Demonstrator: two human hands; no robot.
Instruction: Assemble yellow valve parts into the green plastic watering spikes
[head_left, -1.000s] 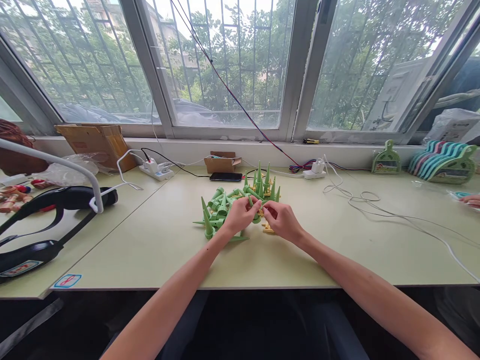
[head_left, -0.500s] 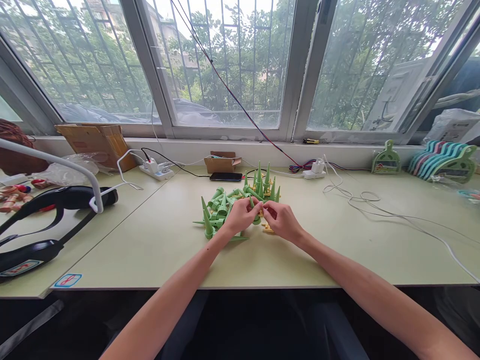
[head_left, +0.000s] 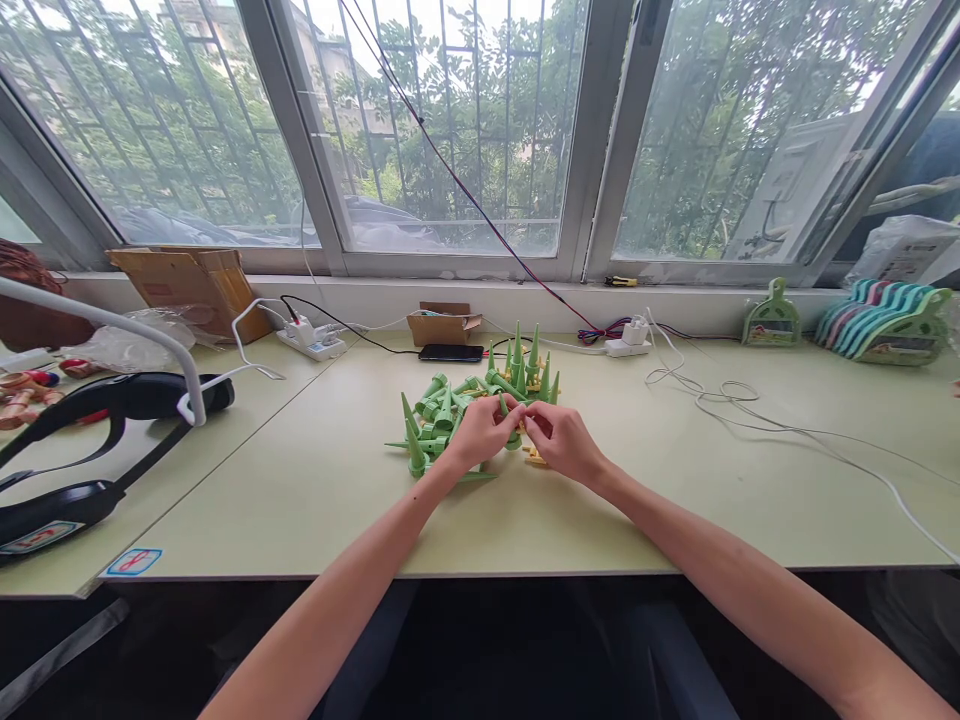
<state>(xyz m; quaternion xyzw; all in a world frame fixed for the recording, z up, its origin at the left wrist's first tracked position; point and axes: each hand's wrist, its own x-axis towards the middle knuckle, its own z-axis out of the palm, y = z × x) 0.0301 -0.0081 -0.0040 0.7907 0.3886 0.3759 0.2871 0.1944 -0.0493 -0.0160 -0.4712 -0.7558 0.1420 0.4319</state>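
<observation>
In the head view, my left hand (head_left: 480, 432) is closed around a green plastic spike (head_left: 504, 404), its pointed end showing above the fingers. My right hand (head_left: 561, 437) meets it from the right, thumb and fingertips pinched on a small yellow plastic piece at the spike; the fingers hide most of it. Left of my hands lies a heap of green spikes (head_left: 444, 412), some on their sides, a few pointing up. Behind the hands stand several upright green spikes (head_left: 533, 358) with yellow pieces at their bases. Loose yellow pieces (head_left: 534, 457) lie beneath my right hand.
A black phone (head_left: 451, 353) lies before a small open carton (head_left: 444, 326) at the back. Power strips (head_left: 628, 342) and loose white cables (head_left: 739, 395) lie farther out. A black headset (head_left: 112, 400) is at left, teal and green plastic items (head_left: 885, 325) at far right.
Both hands stay together at the same spot, with barely any finger movement. A small skin-coloured shape has appeared at the far right edge.
</observation>
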